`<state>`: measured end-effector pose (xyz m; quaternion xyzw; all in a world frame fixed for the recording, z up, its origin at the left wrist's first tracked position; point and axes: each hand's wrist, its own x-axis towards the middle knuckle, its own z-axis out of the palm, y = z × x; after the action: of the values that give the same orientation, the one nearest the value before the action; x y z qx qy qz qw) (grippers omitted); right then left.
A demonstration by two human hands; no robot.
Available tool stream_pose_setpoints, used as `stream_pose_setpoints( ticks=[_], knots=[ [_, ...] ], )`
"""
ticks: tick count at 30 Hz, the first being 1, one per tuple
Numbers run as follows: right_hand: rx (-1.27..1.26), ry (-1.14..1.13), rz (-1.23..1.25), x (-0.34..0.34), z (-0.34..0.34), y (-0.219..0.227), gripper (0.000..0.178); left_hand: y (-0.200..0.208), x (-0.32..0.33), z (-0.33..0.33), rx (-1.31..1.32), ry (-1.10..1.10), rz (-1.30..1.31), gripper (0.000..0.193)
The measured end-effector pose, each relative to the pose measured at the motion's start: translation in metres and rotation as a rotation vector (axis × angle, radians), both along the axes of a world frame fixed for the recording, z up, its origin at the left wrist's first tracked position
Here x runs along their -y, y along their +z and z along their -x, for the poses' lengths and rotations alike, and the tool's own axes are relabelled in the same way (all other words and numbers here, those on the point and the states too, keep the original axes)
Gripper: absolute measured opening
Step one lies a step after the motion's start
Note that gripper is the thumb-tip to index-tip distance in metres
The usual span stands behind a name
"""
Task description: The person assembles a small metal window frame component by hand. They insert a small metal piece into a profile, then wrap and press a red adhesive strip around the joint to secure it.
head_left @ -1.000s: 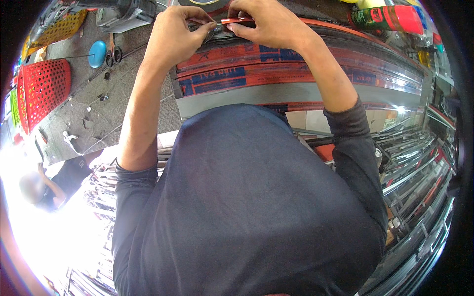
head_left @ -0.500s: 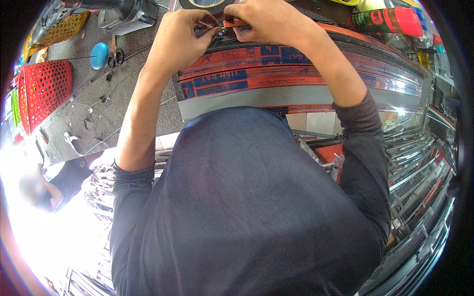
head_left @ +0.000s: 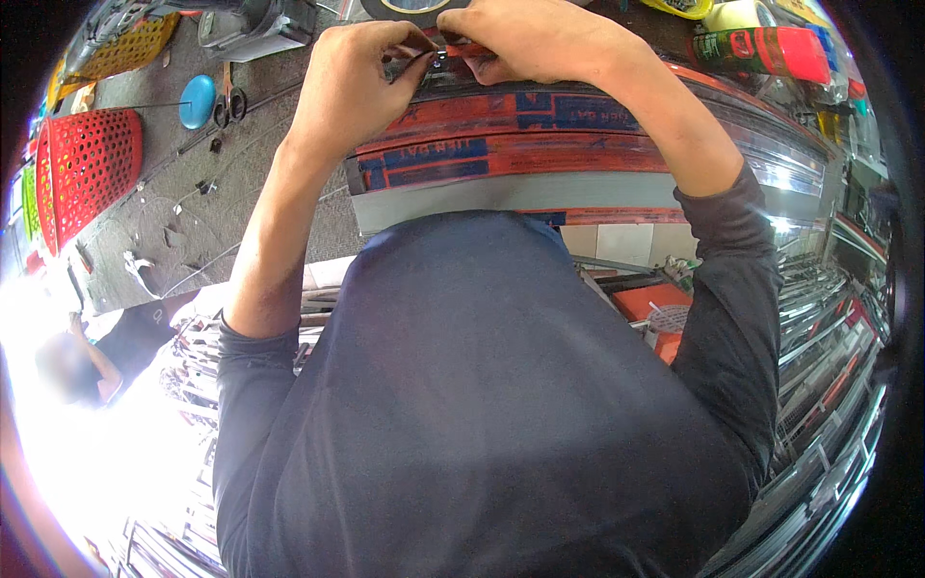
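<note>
Left: red perforated plastic basket (head_left: 92, 169), rounded blue disc (head_left: 198, 102) just beside black-handled scissors (head_left: 228, 92). Far left: yellow perforated plastic basket (head_left: 130, 53). Far right: red-and-green cylindrical container (head_left: 766, 53).

A lane of grey worktop (head_left: 246, 164) is left free at upper left of the frame, bounded by a red perforated basket (head_left: 92, 178) and the left forearm (head_left: 270, 222), and strewn with dark scraps (head_left: 205, 186). Higher up, it is narrowed by a blue disc (head_left: 198, 101) and scissors (head_left: 229, 108). At top centre, the small gap between left hand (head_left: 366, 77) and right hand (head_left: 525, 40) is blocked by a red piece (head_left: 464, 49) pinched in the right; just beyond lies a tape roll (head_left: 419, 13). Between the forearms, room is left above red-wrapped bars (head_left: 540, 149), hemmed in below by a dark shirt (head_left: 511, 385). At upper right, passage is obstructed by a red-and-green can (head_left: 766, 51).
</note>
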<state>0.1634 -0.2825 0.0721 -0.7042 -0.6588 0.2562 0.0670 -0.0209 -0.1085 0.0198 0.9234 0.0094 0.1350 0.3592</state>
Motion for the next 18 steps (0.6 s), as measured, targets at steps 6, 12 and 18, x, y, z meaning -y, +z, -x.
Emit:
stream_pose_setpoints(
  ticks=[6, 12, 18],
  knots=[
    [0.002, 0.019, -0.048, 0.005, 0.001, 0.005, 0.021, 0.006, 0.003, 0.003, -0.019, 0.018, -0.011, 0.022],
    [0.002, 0.013, -0.053, 0.005, 0.0, 0.005, 0.023, 0.009, 0.001, 0.006, -0.032, -0.013, -0.084, 0.03],
    [0.03, 0.028, -0.109, 0.011, -0.001, 0.006, 0.024, 0.003, 0.003, 0.008, 0.018, -0.027, -0.05, 0.035]
  ],
)
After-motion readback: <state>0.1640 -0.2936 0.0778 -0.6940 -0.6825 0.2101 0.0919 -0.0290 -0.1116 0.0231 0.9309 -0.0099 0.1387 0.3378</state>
